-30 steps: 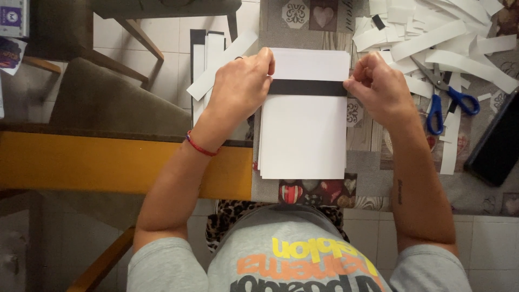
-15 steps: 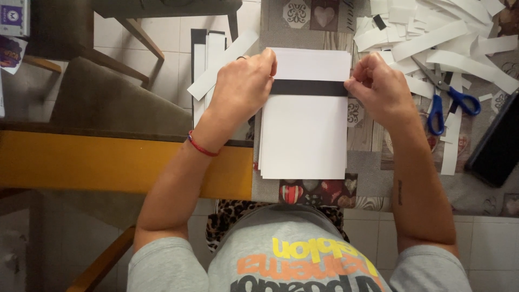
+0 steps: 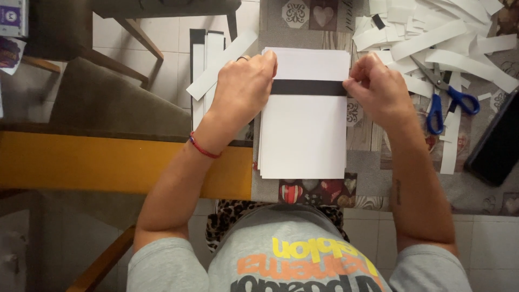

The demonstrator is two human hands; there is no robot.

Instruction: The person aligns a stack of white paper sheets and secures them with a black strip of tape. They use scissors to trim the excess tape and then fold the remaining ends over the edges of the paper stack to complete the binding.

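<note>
Left hand point(image 3: 243, 89) and right hand point(image 3: 378, 89) both pinch shut on black strip point(image 3: 308, 87) ends — strip flat across white card stack point(image 3: 303, 135). Blue scissors point(image 3: 448, 97) lie right, among paper offcuts point(image 3: 432, 38).

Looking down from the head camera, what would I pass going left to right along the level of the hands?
Grey chair seat → loose white strips → left hand → black strip across the white paper stack → right hand → blue-handled scissors → black flat object at the edge.
</note>
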